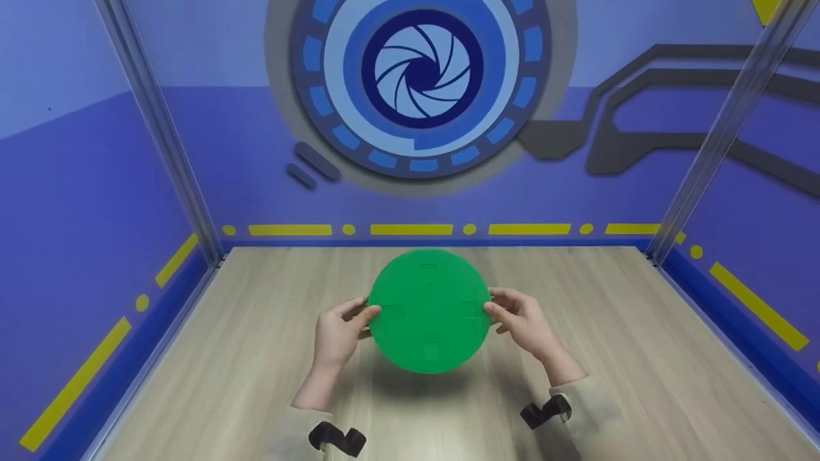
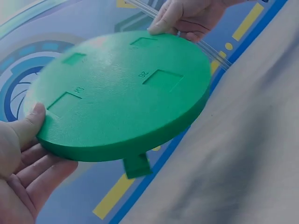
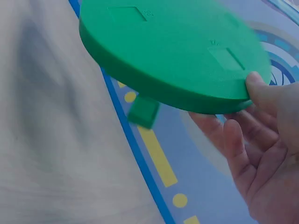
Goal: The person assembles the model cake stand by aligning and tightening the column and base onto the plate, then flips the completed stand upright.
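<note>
A round green plastic disc (image 1: 430,320) with square recesses in its face is held up over the table between both hands. On its left edge the left hand (image 1: 337,333) pinches the rim, thumb on the face and fingers beneath. Opposite, the right hand (image 1: 525,323) grips the right edge the same way. Small raised marks stand by the recesses in the left wrist view, where the disc (image 2: 126,93) has a thick rim. A short green block-like leg (image 3: 144,112) juts from the underside in the right wrist view; the rest of the underside is hidden.
The wood-grain table (image 1: 256,365) lies below, with the disc's shadow on it. Blue printed walls (image 1: 224,153) with yellow dashes enclose the left, back and right sides. Metal posts (image 1: 160,121) stand at the back corners. Black bands (image 1: 336,438) circle both sleeves.
</note>
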The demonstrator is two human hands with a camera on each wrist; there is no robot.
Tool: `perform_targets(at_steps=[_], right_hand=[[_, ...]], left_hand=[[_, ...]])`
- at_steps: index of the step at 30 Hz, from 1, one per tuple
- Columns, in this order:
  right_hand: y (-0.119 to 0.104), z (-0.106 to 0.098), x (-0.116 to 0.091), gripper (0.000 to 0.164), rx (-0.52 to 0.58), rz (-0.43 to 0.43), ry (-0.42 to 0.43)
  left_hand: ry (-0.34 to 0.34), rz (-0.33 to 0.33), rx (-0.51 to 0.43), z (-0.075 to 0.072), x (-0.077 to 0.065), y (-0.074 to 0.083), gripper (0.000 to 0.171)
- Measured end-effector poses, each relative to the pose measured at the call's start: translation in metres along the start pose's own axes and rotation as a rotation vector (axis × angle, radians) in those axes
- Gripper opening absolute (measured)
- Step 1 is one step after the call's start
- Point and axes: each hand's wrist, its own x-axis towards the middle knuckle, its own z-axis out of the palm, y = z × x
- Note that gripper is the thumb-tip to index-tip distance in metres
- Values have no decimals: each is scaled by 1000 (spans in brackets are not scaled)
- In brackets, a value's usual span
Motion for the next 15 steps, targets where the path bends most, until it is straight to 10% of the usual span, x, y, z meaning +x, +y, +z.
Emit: perform_targets(at_steps=[15], right_hand=[[18,-3,7,45,233,272,-134]], left_hand=[[-95,-344,-131,-3,18,-4,46]])
